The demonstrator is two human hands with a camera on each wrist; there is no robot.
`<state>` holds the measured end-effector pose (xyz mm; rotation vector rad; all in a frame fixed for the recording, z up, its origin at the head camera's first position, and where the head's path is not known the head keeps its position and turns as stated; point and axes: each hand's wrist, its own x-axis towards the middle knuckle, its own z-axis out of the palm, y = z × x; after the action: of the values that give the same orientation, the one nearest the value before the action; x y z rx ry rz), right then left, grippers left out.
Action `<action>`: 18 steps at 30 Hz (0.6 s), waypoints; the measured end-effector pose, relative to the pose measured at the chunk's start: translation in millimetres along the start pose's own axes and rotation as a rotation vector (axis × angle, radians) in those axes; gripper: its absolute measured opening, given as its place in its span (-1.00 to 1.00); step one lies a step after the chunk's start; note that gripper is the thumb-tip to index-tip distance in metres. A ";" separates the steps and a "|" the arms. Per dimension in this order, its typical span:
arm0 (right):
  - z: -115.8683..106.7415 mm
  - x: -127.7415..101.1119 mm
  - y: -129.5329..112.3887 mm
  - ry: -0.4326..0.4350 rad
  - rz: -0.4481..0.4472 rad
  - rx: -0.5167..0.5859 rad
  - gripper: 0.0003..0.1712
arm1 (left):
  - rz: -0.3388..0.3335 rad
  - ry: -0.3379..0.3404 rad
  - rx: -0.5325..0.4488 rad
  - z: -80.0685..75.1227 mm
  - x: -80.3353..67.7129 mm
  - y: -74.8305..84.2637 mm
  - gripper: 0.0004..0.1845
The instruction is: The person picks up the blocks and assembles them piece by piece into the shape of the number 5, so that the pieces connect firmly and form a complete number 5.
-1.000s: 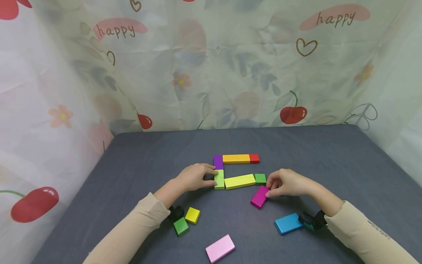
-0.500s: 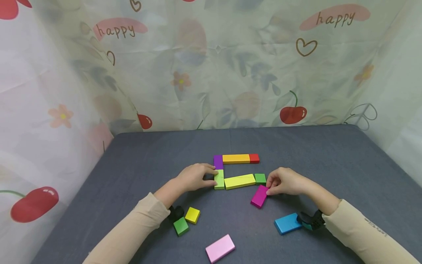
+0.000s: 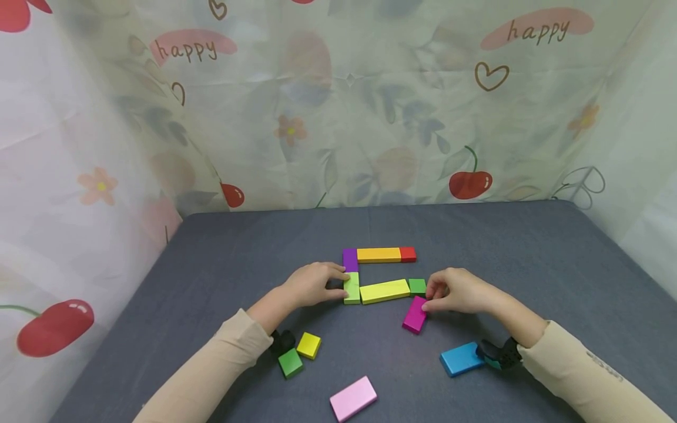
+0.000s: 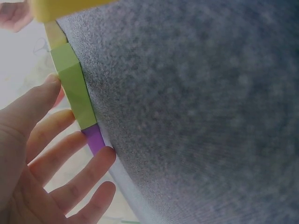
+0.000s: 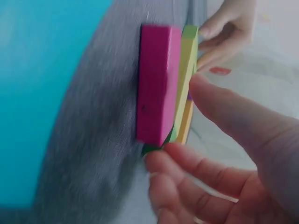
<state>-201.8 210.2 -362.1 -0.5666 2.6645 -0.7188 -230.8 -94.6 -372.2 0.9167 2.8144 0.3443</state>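
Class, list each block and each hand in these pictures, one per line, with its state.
Magenta block: flat, pinched at its far end by the right hand.
Lime block: flat, touched by the left hand.
Long yellow block: flat, between lime and small green blocks.
Blue block: flat, untouched.
Pink block: flat, untouched.

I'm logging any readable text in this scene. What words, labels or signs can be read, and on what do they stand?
"happy" on a pink patch of the curtain, upper left.
"happy" on a pink patch of the curtain, upper right.
Small print on the right sleeve: too small to read.
The blocks, such as the magenta block, carry no text.
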 end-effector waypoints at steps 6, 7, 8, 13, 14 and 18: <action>5.3 -8.0 -22.7 0.005 0.095 -0.096 -0.48 | 0.000 0.003 -0.005 -0.6 -0.8 -0.3 -0.54; 6.8 -8.4 -25.3 0.000 0.118 -0.109 -0.46 | 0.000 0.003 -0.006 -0.7 -0.9 -0.1 -0.54; 8.4 -8.7 -27.0 -0.005 0.135 -0.116 -0.44 | 0.000 0.001 -0.005 -0.6 -0.8 -0.1 -0.54; 14.5 -8.5 -29.7 -0.013 0.195 -0.129 -0.37 | -0.002 -0.002 0.000 0.4 -0.4 -0.2 -0.53; 15.3 -8.3 -29.5 -0.010 0.200 -0.132 -0.36 | -0.002 -0.001 0.001 0.6 -0.3 -0.2 -0.53; 17.0 -8.1 -29.5 -0.004 0.204 -0.150 -0.33 | 0.001 0.002 0.003 1.0 -0.4 -0.4 -0.53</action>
<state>-179.5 183.5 -358.7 -0.3243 2.7369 -0.4631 -230.5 -94.9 -373.3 0.9185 2.8177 0.3417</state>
